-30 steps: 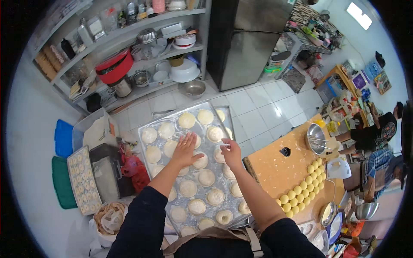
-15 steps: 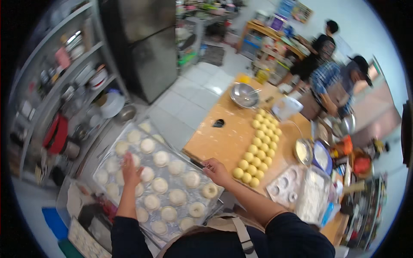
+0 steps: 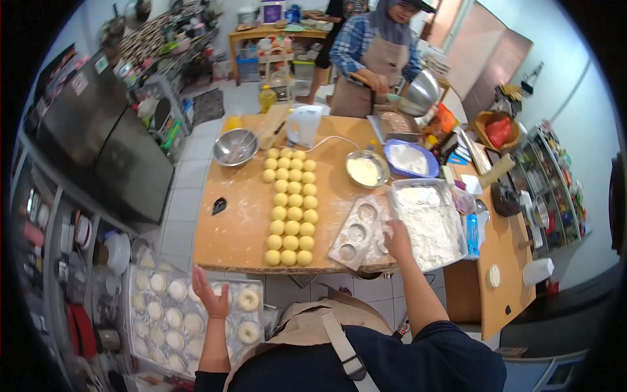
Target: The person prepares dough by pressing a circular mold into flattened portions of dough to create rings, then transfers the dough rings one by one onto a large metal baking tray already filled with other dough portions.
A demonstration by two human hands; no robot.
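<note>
My left hand [image 3: 212, 297] is open, its fingers stretched out above the right part of a floured tray [image 3: 260, 304] of flattened dough rounds. Two rounds by that side, among them a ring-shaped one [image 3: 248, 300], have a dent or hole in the middle. My right hand [image 3: 400, 243] reaches to the wooden table's near edge with its fingers apart. It is between a pale floured mould with round hollows [image 3: 357, 232] and a rectangular tub of white flour [image 3: 428, 222]. Nothing shows in its grip. Left of the mould lie rows of yellow dough balls [image 3: 293, 214].
A steel bowl [image 3: 236, 147] with a whisk, a white jug [image 3: 304, 126], a bowl of yellowish mixture [image 3: 364, 170] and a blue basin of white powder [image 3: 411, 159] stand farther back. Across the table a co-worker [image 3: 379, 55] tilts a metal bowl over a pan. A fridge [image 3: 104, 144] stands left.
My view has swung right, towards the table. My right hand has left the table's left corner by the tray and moved right to the mould and flour tub. My left hand stays over the tray.
</note>
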